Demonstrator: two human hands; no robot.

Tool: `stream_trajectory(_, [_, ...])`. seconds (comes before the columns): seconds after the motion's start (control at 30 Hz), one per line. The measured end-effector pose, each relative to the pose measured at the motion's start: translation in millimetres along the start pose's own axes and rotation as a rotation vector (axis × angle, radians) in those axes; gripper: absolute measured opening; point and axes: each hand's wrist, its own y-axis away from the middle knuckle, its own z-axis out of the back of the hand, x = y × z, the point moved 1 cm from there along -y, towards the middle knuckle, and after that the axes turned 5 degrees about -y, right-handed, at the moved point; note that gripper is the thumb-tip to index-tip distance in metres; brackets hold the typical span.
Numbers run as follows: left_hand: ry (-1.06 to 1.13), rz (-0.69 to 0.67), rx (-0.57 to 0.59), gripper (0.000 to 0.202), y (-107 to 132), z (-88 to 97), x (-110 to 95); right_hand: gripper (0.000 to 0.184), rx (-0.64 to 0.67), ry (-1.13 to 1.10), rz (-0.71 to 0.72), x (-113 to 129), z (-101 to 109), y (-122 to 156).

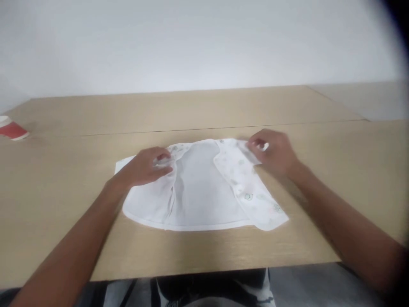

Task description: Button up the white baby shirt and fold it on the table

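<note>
A white baby garment (pixel 198 192) lies spread on the pale wooden table (pixel 57 192), with its front flaps opened. One flap carries a faint pastel print and folds over the plain white body. My left hand (pixel 145 167) rests on the garment's upper left part, its fingers gathering the cloth near the shoulder. At the upper right, my right hand (pixel 271 151) pinches the printed flap's top edge between fingers and thumb. Part of the cloth is hidden under both hands.
A red-and-white paper cup (pixel 12 129) lies on its side at the far left of the table. A seam (pixel 204 128) crosses the tabletop behind the garment. A white wall (pixel 191 42) stands beyond it, and my legs show below the near edge.
</note>
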Motion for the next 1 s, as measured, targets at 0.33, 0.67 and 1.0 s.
stream_trajectory(0.33, [0.315, 0.254, -0.196, 0.031, -1.7, 5.4, -10.2, 0.008, 0.45, 0.059, -0.02, 75.3, -51.4, 27.8])
stream_trajectory(0.67, [1.068, -0.145, 0.296, 0.044, 3.7, 6.9, -55.5, 0.015, 0.282, -0.355, -0.197, 48.0, -43.7, 14.9])
stream_trajectory(1.0, [-0.006, -0.284, 0.39, 0.03, 35.8, -13.7, -111.4, 0.026, 0.274, -0.422, -0.056, 38.6, -46.4, 12.8])
